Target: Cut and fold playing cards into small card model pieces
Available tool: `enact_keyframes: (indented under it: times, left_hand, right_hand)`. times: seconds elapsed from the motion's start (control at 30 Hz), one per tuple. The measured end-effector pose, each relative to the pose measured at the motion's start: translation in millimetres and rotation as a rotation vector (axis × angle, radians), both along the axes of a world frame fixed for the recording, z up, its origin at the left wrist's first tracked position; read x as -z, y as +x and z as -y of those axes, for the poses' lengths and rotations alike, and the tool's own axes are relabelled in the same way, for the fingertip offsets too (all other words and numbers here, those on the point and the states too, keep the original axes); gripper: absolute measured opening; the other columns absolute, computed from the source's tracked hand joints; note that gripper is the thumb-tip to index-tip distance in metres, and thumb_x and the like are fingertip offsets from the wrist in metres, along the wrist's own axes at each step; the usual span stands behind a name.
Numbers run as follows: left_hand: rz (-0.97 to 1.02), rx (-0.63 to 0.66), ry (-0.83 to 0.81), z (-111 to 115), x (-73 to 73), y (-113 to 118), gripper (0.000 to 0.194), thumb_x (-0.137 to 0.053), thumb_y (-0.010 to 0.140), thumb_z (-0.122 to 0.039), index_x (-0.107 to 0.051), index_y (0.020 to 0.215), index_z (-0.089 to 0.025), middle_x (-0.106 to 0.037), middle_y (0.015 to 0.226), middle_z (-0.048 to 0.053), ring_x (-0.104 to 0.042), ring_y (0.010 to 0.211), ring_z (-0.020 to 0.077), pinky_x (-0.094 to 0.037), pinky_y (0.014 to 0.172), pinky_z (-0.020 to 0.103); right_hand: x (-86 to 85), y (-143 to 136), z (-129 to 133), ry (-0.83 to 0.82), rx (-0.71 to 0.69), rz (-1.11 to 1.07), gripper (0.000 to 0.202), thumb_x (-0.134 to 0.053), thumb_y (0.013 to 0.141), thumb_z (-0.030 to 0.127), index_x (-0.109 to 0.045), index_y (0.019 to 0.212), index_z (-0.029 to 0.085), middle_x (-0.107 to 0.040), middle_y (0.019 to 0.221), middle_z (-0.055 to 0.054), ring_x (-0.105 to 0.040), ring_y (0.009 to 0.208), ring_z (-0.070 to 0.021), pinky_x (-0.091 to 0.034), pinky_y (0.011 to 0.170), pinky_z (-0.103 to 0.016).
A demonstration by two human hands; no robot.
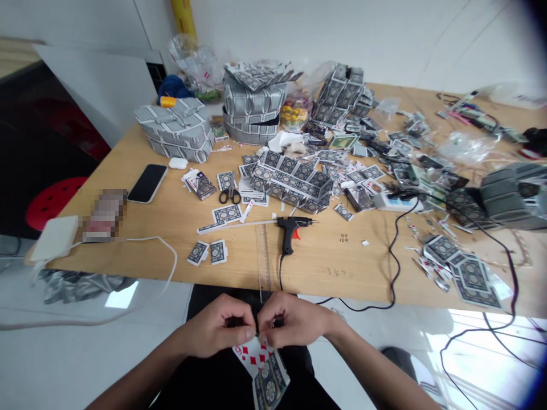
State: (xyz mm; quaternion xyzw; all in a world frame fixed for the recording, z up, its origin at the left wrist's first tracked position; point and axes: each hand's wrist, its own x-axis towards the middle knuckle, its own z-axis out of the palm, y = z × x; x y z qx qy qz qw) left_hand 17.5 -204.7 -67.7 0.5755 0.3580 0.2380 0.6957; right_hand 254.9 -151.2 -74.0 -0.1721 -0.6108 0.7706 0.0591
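Above my lap, my left hand (pixel 226 327) and my right hand (pixel 287 320) pinch the top edge of a playing card (pixel 248 357) between thumbs and fingers. The card shows red diamonds, and a second card (pixel 270 382) with a dark patterned back hangs below it, overlapping. Whether the two are joined I cannot tell. On the table just beyond my hands lie a black glue gun (pixel 291 232) with a glue stick in it, a clear ruler (pixel 264 256), two small folded cards (pixel 218 251) and black-handled scissors (pixel 231 193).
A box woven from cards (pixel 293 182) stands mid-table, with silver-grey woven baskets (pixel 177 134) behind. A phone (pixel 147 183) and a white power bank (pixel 55 238) lie left. Loose cards (pixel 464 270) and a power strip (pixel 397 202) are on the right; black cords (pixel 395 267) hang over the edge.
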Motion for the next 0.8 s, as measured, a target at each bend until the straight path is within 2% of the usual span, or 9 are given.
enact_keyframes:
  times: [0.1, 0.23, 0.33, 0.43, 0.5, 0.53, 0.6, 0.7, 0.8]
  left_hand:
    - [-0.026, -0.035, 0.049, -4, -5.5, 1, 0.039, -0.071, 0.096, -0.044, -0.064, 0.071, -0.015, -0.053, 0.063, -0.003, -0.041, 0.060, 0.0099, -0.031, 0.058, 0.023]
    - [-0.030, -0.060, 0.025, -10, -9.4, 4, 0.037, -0.071, 0.092, -0.041, -0.061, 0.067, -0.016, -0.051, 0.060, -0.004, -0.038, 0.057, 0.0093, -0.031, 0.056, 0.023]
    - [-0.048, -0.093, 0.013, -19, -6.1, -7, 0.033, -0.072, 0.091, -0.039, -0.064, 0.067, -0.016, -0.057, 0.060, -0.002, -0.045, 0.057, 0.0099, -0.035, 0.056, 0.022]
    - [-0.077, -0.254, -0.029, -30, -0.9, -31, 0.032, -0.074, 0.090, -0.039, -0.066, 0.068, -0.016, -0.061, 0.058, -0.001, -0.052, 0.053, 0.0107, -0.040, 0.053, 0.021]
    - [-0.136, -0.388, -0.010, -34, 0.4, -43, 0.032, -0.075, 0.091, -0.039, -0.067, 0.070, -0.017, -0.063, 0.060, 0.000, -0.054, 0.054, 0.0109, -0.042, 0.053, 0.021]
    - [-0.151, -0.407, -0.001, -34, 0.0, -45, 0.033, -0.074, 0.093, -0.041, -0.069, 0.071, -0.016, -0.064, 0.062, 0.000, -0.056, 0.055, 0.0112, -0.044, 0.053, 0.021]
    - [-0.165, -0.410, -0.003, -31, -2.1, -40, 0.035, -0.070, 0.099, -0.044, -0.070, 0.077, -0.016, -0.066, 0.068, 0.001, -0.058, 0.058, 0.0117, -0.046, 0.056, 0.022]
    - [-0.150, -0.396, -0.027, -24, -5.5, -20, 0.032, -0.067, 0.102, -0.049, -0.071, 0.097, -0.017, -0.064, 0.074, -0.001, -0.058, 0.063, 0.0116, -0.048, 0.062, 0.022]
    - [-0.123, -0.411, -0.048, -23, -6.0, -3, 0.036, -0.070, 0.100, -0.053, -0.062, 0.090, -0.019, -0.058, 0.072, -0.004, -0.057, 0.063, 0.0113, -0.048, 0.061, 0.022]
  right_hand:
    - [-4.2, -2, 1, 0.062, 0.058, -0.018, 0.018, -0.068, 0.086, 0.018, -0.064, 0.069, 0.016, -0.055, 0.062, 0.005, -0.047, 0.056, -0.0081, -0.040, 0.055, -0.020]
    - [-7.3, -5, 0, 0.149, 0.088, -0.055, 0.017, -0.067, 0.089, 0.016, -0.065, 0.072, 0.016, -0.053, 0.062, 0.006, -0.044, 0.056, -0.0084, -0.036, 0.053, -0.021]
    - [-8.1, -3, -6, 0.165, 0.127, -0.064, 0.016, -0.068, 0.089, 0.018, -0.068, 0.073, 0.015, -0.055, 0.062, 0.004, -0.045, 0.056, -0.0090, -0.036, 0.053, -0.021]
    - [-10.2, 5, -13, 0.163, 0.179, -0.062, 0.019, -0.069, 0.089, 0.020, -0.067, 0.071, 0.016, -0.056, 0.063, 0.003, -0.046, 0.058, -0.0102, -0.038, 0.055, -0.023]
    - [-11.9, 10, -16, 0.161, 0.286, -0.018, 0.023, -0.067, 0.091, 0.020, -0.064, 0.068, 0.016, -0.052, 0.062, 0.004, -0.042, 0.058, -0.0100, -0.036, 0.055, -0.023]
    - [-12.4, 11, -17, 0.158, 0.336, 0.009, 0.024, -0.066, 0.091, 0.020, -0.062, 0.067, 0.017, -0.050, 0.062, 0.004, -0.040, 0.058, -0.0098, -0.035, 0.054, -0.023]
    - [-12.7, 8, -16, 0.149, 0.408, 0.057, 0.027, -0.065, 0.092, 0.021, -0.058, 0.066, 0.017, -0.045, 0.061, 0.005, -0.035, 0.058, -0.0095, -0.031, 0.053, -0.024]
    - [-11.2, -3, -12, 0.149, 0.518, 0.112, 0.027, -0.065, 0.092, 0.024, -0.058, 0.067, 0.017, -0.043, 0.062, 0.005, -0.033, 0.059, -0.0096, -0.028, 0.054, -0.024]
    - [-9.5, -11, -9, 0.158, 0.650, 0.155, 0.028, -0.065, 0.095, 0.029, -0.060, 0.070, 0.017, -0.046, 0.065, 0.004, -0.037, 0.062, -0.0104, -0.030, 0.056, -0.025]
